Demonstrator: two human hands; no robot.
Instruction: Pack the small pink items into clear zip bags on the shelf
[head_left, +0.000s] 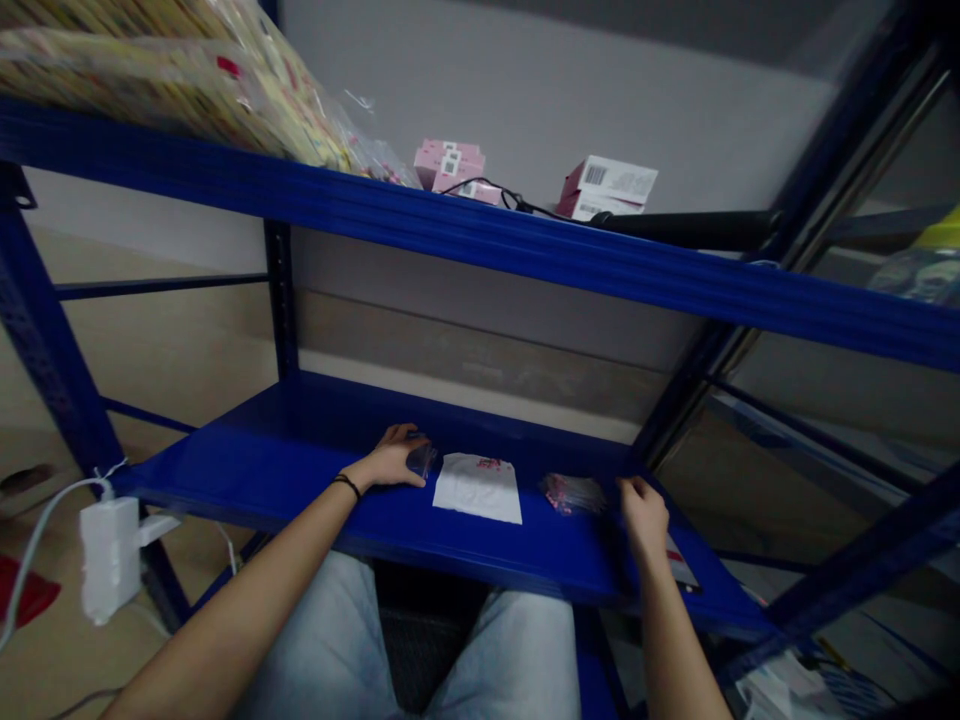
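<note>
I am facing the lower shelf of a blue steel rack point(375, 540). My left hand point(388, 460) rests on the shelf, its fingers curled around a small clear plastic bag point(421, 460). To its right lies a white paper packet with pink print point(478, 488), not touching my hand. Further right is a small clear bag of pink items point(571, 493). My right hand point(643, 518) sits near the shelf's right end with its fingers bunched. Whatever they touch is hidden. Just below it lies a flat dark object with a red mark point(684, 567).
The upper shelf point(450, 210) holds a large patterned plastic-wrapped package point(202, 90), pink boxes point(450, 165), a white and red box point(606, 187), a black cable and a black tube point(682, 229). A white power adapter point(110, 558) hangs at the left upright. My knees are below the shelf.
</note>
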